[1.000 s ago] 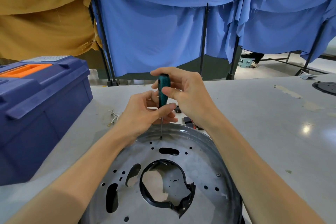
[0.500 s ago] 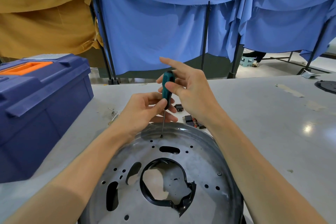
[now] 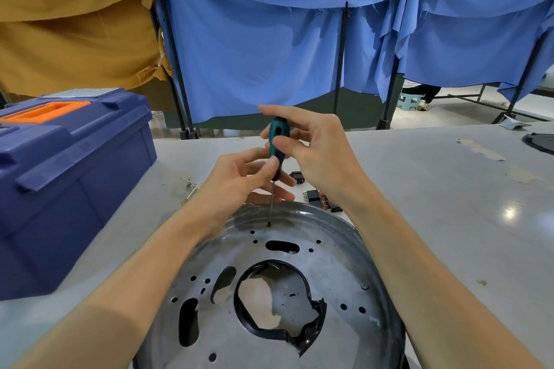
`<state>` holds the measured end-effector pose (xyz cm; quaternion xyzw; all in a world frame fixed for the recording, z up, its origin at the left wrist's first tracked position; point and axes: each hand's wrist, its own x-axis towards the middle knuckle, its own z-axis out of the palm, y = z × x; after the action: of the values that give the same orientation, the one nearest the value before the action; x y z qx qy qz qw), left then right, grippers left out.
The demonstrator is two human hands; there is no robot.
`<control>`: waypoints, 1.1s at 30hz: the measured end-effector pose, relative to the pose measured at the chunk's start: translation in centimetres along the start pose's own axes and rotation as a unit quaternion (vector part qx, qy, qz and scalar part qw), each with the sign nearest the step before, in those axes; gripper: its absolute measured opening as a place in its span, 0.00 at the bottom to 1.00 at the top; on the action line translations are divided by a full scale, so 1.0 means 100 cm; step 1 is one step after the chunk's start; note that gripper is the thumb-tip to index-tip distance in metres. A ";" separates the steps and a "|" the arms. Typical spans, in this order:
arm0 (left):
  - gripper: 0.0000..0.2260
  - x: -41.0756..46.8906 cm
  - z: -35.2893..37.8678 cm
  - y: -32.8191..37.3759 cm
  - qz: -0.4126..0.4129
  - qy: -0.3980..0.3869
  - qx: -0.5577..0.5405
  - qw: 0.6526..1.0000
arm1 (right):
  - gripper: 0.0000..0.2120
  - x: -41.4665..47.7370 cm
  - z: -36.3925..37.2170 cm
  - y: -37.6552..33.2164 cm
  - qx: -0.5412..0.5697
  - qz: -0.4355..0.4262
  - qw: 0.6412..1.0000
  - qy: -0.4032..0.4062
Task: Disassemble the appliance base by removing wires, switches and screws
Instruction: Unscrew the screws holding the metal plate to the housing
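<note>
Base (image 3: pixel 338 266), a round stamped-metal plate, lies flat on the grey tabletop (image 3: pixel 449 204) nearest the viewer, between both forearms. A cracked black plastic ring (image 3: pixel 302 335) lines its centre hole. The plate looks stiff, fairly light and smooth enough to slide. Its cut-outs may be sharp, so the rolled rim seems the safest place to hold. At its far edge a screwdriver (image 3: pixel 277 153) stands upright, tip in a screw (image 3: pixel 269 224). The left hand (image 3: pixel 236 180) pinches the handle's lower end between thumb and fingers (image 3: pixel 283 180). The right hand (image 3: pixel 320 156) pinches the top, forefinger stretched out. Beyond lie small dark parts (image 3: pixel 317 199), a blue toolbox (image 3: pixel 69 177) to the left, and blue curtains (image 3: pixel 254 54) behind.
</note>
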<state>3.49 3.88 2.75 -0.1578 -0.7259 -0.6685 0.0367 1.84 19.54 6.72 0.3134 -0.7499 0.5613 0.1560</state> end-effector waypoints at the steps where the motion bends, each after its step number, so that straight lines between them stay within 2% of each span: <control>1: 0.11 0.000 0.000 0.000 -0.002 -0.005 0.007 1.000 | 0.19 0.000 -0.001 0.001 0.006 0.004 1.000 -0.003; 6: 0.09 0.000 -0.002 -0.001 -0.006 0.010 0.027 1.000 | 0.11 -0.002 0.005 -0.002 0.021 0.002 1.000 -0.018; 12: 0.03 -0.001 0.000 0.003 -0.012 0.030 0.010 0.999 | 0.18 -0.001 0.003 -0.002 0.005 -0.004 1.000 0.004; 15: 0.07 0.000 0.002 0.003 -0.006 0.049 0.012 0.999 | 0.22 0.000 0.004 -0.003 -0.002 -0.010 1.000 -0.008; 19: 0.08 0.000 -0.002 0.001 0.004 0.019 -0.002 1.000 | 0.15 0.001 0.000 -0.002 0.006 -0.005 1.000 -0.023; 22: 0.14 0.000 -0.003 0.000 -0.009 -0.025 -0.005 1.000 | 0.14 0.001 0.000 0.000 0.032 0.005 0.999 -0.036; 26: 0.11 0.003 -0.002 -0.001 -0.025 -0.017 0.019 0.999 | 0.10 0.001 0.007 0.002 -0.005 0.010 1.000 -0.010; 31: 0.12 0.001 -0.002 0.002 -0.016 -0.006 0.015 1.000 | 0.14 0.000 0.005 0.002 -0.033 -0.004 0.999 0.027; 33: 0.12 0.001 0.000 0.002 -0.013 0.009 0.019 1.000 | 0.18 0.000 0.003 0.001 -0.032 -0.004 0.999 0.025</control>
<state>3.45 3.89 2.95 -0.1417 -0.7399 -0.6565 0.0379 1.78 19.25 6.57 0.2967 -0.7619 0.5445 0.1870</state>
